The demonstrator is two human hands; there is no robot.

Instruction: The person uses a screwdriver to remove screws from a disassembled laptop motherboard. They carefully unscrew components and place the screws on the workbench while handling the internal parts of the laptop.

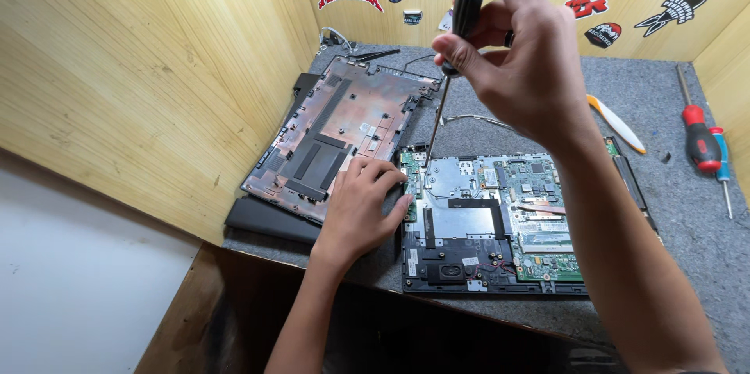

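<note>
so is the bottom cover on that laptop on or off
Off. The open black laptop shows its green circuit board and speaker, and the removed coppery-lined bottom cover lies inside-up to its left, beside the left hand.

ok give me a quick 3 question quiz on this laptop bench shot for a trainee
1. True or false: the right hand holds a screwdriver with its tip down on the opened laptop.
2. Where does the left hand rest?
A. on the red-handled screwdriver
B. at the laptop's left edge
C. on the wall
3. What lies left of the laptop, propped on a dark slab?

Key:
1. True
2. B
3. The removed bottom cover
</note>
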